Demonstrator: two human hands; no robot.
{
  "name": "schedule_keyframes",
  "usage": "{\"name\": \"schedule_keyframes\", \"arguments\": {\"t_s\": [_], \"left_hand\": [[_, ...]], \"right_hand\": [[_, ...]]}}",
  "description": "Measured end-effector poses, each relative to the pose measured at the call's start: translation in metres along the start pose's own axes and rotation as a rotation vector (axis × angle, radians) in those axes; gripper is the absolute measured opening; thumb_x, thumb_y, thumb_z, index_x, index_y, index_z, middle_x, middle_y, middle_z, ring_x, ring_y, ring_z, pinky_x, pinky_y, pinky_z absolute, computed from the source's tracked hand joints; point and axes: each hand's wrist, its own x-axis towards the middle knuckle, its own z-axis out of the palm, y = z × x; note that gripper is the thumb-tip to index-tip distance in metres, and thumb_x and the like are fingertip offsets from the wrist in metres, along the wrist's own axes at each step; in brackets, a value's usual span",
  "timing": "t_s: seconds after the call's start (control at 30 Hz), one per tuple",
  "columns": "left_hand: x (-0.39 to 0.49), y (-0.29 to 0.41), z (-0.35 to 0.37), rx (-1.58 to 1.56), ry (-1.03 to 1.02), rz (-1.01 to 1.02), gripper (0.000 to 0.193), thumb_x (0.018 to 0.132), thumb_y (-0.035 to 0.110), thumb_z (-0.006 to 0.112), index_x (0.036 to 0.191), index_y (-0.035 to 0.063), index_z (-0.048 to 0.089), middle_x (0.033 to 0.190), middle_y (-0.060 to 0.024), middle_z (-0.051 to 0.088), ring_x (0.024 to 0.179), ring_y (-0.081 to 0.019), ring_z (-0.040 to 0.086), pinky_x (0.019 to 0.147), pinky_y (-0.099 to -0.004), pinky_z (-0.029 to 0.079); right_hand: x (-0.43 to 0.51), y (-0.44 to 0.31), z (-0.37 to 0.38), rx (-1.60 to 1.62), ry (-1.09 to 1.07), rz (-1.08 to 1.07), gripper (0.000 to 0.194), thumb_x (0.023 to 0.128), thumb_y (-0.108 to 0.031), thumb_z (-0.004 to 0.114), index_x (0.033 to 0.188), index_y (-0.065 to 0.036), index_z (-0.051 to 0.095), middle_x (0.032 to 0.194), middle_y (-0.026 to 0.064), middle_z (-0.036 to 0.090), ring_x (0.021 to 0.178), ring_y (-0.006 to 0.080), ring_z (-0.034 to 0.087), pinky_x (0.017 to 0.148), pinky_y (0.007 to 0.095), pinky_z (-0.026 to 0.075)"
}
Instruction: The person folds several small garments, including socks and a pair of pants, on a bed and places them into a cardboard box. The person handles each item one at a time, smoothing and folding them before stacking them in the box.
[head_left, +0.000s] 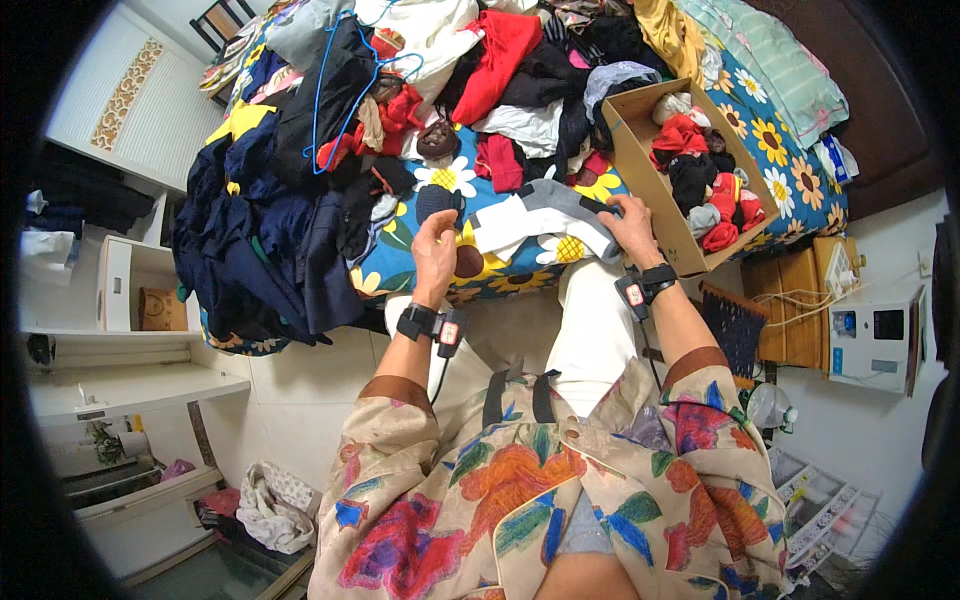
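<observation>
A white and grey garment with black patches, apparently socks (525, 223), lies spread on the flowered bedcover between my hands. My right hand (636, 231) is at its right end, thumb and index finger beside a black patch; whether they pinch the cloth is not clear. To the left, my left hand (435, 259) hovers with bent fingers, apart from the white cloth and just below a dark knitted bundle (439, 201). I see nothing held in it. Right of my right hand stands an open cardboard box (637, 161) of rolled red, black and white pieces (697, 169).
Heaped clothes (517, 67) cover the far side of the bed (772, 142), with a blue wire hanger (319, 97) on top. Navy garments (255, 232) hang over the left edge. A white shelf unit (135, 375) stands left; a white appliance (874, 345) is at right.
</observation>
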Motion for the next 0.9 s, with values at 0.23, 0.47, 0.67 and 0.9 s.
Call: {"name": "schedule_keyframes", "arguments": {"t_s": [0.23, 0.47, 0.67, 0.9], "left_hand": [[0.009, -0.005, 0.058, 0.413, -0.044, 0.004, 0.07, 0.087, 0.037, 0.071, 0.137, -0.0072, 0.048, 0.128, -0.0292, 0.057, 0.116, -0.0454, 0.052, 0.1, -0.0528, 0.042], [0.004, 0.005, 0.068, 0.299, -0.099, 0.088, 0.033, 0.084, 0.023, 0.07, 0.105, -0.0007, 0.063, 0.098, -0.0205, 0.066, 0.095, -0.0373, 0.063, 0.086, -0.047, 0.05], [-0.025, 0.006, 0.034, 0.085, 0.15, -0.078, 0.026, 0.084, 0.015, 0.069, 0.102, 0.0006, 0.059, 0.089, -0.0179, 0.069, 0.083, -0.0255, 0.068, 0.075, -0.0387, 0.053], [-0.043, -0.025, 0.01, 0.251, 0.196, -0.087, 0.037, 0.081, 0.016, 0.067, 0.111, -0.0028, 0.057, 0.102, -0.0239, 0.064, 0.097, -0.0404, 0.062, 0.089, -0.0471, 0.048]], "right_hand": [[-0.039, 0.001, -0.013, 0.029, -0.045, 0.102, 0.055, 0.075, -0.035, 0.078, 0.118, -0.004, 0.062, 0.116, 0.0222, 0.058, 0.112, 0.0382, 0.054, 0.099, 0.0452, 0.042], [-0.048, -0.016, -0.009, 0.119, 0.074, 0.093, 0.053, 0.074, -0.019, 0.081, 0.121, -0.007, 0.058, 0.11, 0.0195, 0.063, 0.109, 0.0363, 0.06, 0.099, 0.0439, 0.042], [-0.018, -0.038, -0.011, 0.221, 0.074, -0.072, 0.038, 0.077, -0.019, 0.078, 0.106, 0.0, 0.063, 0.094, 0.013, 0.069, 0.089, 0.0249, 0.067, 0.08, 0.0357, 0.051], [-0.043, -0.043, 0.004, 0.641, -0.31, 0.203, 0.029, 0.079, -0.015, 0.079, 0.1, -0.002, 0.063, 0.084, 0.0039, 0.062, 0.078, 0.0088, 0.056, 0.069, 0.0285, 0.046]]}}
